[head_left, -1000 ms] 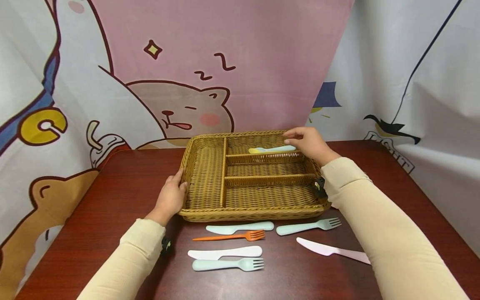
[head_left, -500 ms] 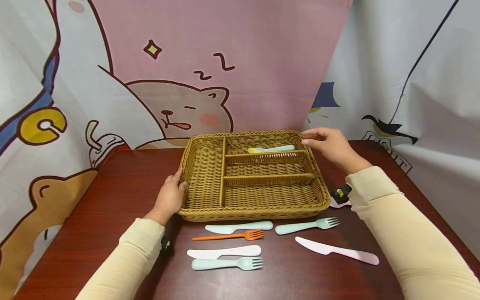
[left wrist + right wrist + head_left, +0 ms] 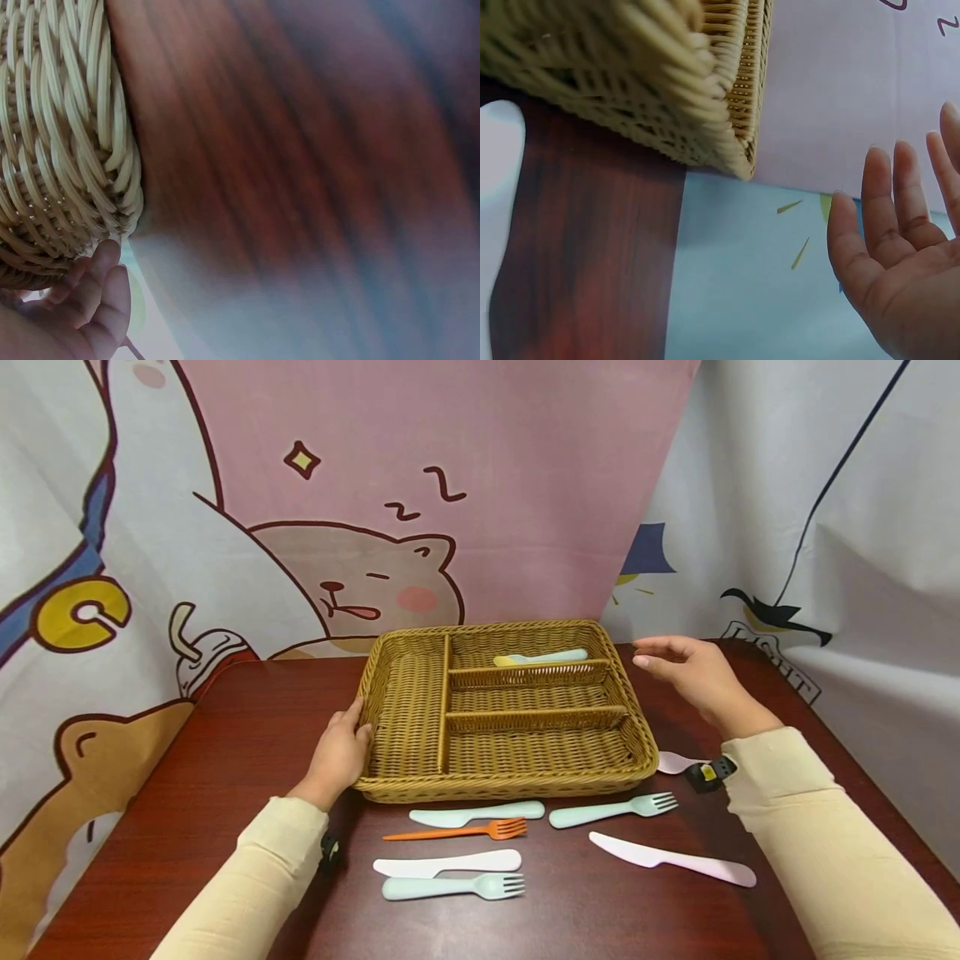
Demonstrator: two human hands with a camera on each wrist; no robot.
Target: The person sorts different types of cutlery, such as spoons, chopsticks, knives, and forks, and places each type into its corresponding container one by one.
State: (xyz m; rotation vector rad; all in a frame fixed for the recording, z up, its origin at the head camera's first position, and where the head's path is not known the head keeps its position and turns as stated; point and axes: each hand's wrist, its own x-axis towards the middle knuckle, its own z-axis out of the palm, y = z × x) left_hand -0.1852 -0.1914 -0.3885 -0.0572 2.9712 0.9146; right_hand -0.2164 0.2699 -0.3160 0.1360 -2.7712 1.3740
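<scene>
A brown wicker basket with several compartments lies on the table. My left hand holds its left rim, thumb over the edge and fingers along the outer side; the left wrist view shows these fingers at the basket's wall. A pale blue utensil with a yellow end rests in the back right compartment. My right hand hovers to the right of the basket, apart from it and holding nothing. The right wrist view shows its fingers loosely extended.
In front of the basket lie a pale green knife, an orange fork, a white knife, and two pale green forks. A pink knife lies further right. Another pink utensil is partly hidden by the right wrist camera.
My right hand has moved from above the back right compartment out to the right, past the basket's rim. The left hand has stayed on the left rim.
</scene>
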